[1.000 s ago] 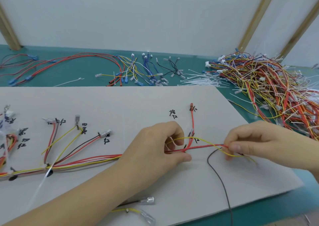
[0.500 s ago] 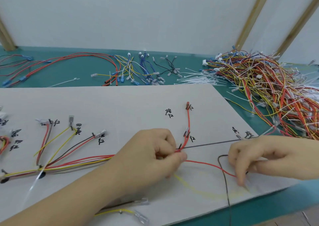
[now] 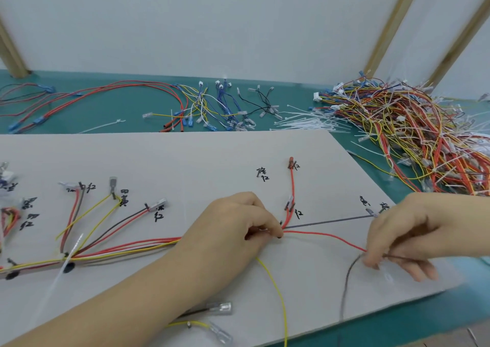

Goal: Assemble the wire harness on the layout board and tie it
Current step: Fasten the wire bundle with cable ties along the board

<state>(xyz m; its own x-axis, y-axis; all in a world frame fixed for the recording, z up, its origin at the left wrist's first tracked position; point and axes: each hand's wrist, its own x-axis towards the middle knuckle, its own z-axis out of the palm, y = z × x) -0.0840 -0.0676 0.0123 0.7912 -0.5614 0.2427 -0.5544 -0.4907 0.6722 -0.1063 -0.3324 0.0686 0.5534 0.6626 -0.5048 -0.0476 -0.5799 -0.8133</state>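
1. Both hands are on the layout board [image 3: 185, 161]: the left hand [image 3: 233, 230] has its fingers curled, pinching the wire bundle [image 3: 127, 248] at the point where branches fan out.
2. To its right, the right hand [image 3: 403, 238] pinches a dark wire [image 3: 347, 283] at its fingertips; the red wire [image 3: 326, 236] runs from the left pinch to this hand, though whether it is also gripped I cannot tell.
3. Just beyond the left hand, two red branches rise to marked ends, and a grey wire [image 3: 328, 220] runs across to marks above the right hand.
4. Apparently the step is routing the last branches; a yellow wire [image 3: 278, 296] trails loose toward the near edge.
5. Next, probably, the pinched wire needs laying to its mark while the left hand keeps the junction pinned, ready for tying.
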